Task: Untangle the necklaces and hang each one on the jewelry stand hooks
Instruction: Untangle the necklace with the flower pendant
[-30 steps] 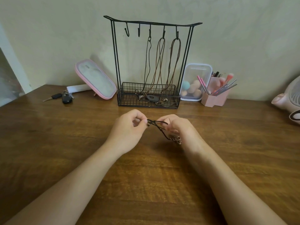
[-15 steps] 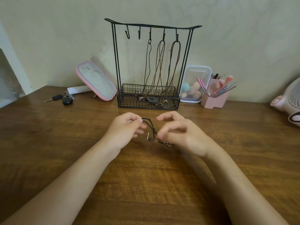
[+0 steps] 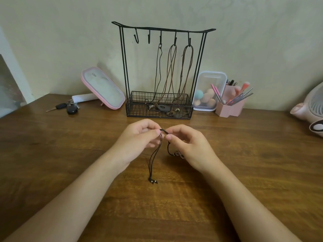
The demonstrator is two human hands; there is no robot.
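Now a dark cord necklace [image 3: 155, 154] is held over the tabletop [image 3: 70, 154], just in front of the jewelry stand [image 3: 139, 110]. Left hand [image 3: 138, 142] pinches the cord's top, and right hand [image 3: 190, 147] pinches it right beside. Beaded ends dangle between the wrists. Three hung necklaces [image 3: 172, 70] are on the stand's right-side hooks.

No legible text, label or number anywhere.
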